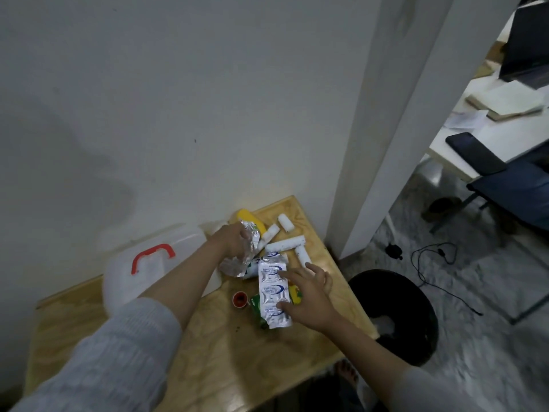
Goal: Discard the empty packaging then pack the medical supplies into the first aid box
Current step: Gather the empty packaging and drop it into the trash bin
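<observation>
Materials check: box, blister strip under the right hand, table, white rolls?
Box: translucent white plastic, looks glossy; red plastic handle.
Blister strip: shiny silver foil with glints, crinkles and blue print.
Table: light wood, likely plywood, with visible grain and a mild sheen.
White rolls: matte and soft-looking, probably gauze or cotton; too blurred to be sure.

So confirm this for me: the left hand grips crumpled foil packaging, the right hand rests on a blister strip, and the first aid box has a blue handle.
Not quite: the head view shows the first aid box has a red handle, not blue. The rest stands: the left hand grips crumpled foil packaging, and the right hand rests on a blister strip.
</observation>
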